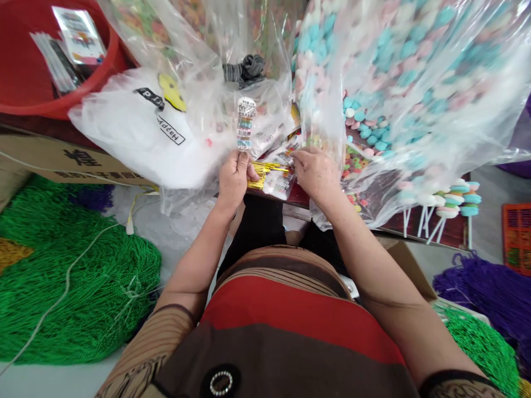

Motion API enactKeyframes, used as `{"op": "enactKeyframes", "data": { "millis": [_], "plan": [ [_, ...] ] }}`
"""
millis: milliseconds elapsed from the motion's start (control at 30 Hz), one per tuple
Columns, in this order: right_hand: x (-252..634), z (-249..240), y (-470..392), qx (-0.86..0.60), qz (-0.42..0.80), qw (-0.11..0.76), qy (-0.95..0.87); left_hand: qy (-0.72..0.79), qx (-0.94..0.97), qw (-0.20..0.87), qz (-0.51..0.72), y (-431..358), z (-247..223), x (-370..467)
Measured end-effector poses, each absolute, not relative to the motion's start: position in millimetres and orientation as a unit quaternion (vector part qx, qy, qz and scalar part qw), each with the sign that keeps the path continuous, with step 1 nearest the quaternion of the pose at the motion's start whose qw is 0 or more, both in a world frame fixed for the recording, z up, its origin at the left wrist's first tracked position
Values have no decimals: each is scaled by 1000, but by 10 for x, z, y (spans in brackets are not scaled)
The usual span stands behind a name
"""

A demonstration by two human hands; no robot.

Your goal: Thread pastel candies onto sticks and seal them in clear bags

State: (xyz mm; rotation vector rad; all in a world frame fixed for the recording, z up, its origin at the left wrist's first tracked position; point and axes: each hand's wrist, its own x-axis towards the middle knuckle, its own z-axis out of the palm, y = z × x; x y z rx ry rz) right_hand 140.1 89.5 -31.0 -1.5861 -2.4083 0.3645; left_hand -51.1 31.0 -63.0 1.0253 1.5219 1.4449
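My left hand [234,179] is closed, thumb over fingers, on the lower end of a wrapped marshmallow lollipop [245,122] in a printed clear wrapper, held upright. Just right of it lies a bundle of gold twist ties [258,176] at the table's near edge. My right hand [316,171] has its thumb and forefinger pinched together above the ends of the ties and some flat printed wrappers [277,184]. Whatever sits in that pinch, if anything, is too small to make out.
Big clear bags of pastel marshmallows [373,50] fill the right side. Finished marshmallow sticks [450,204] lie at the table's right end. A white printed plastic bag [166,132] and a red basin [25,102] stand left. Green bead strings [74,276] heap below.
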Motion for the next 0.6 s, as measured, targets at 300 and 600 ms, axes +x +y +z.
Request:
{"op": "enactKeyframes", "data": {
  "millis": [300, 600],
  "plan": [
    [1222, -377, 987, -536, 131, 67, -831, 590, 414, 392, 572, 313, -674, -520],
    [1593, -142, 911, -525, 286, 319, -735, 561, 393, 446, 576, 291, -515, -413]
  ]
}}
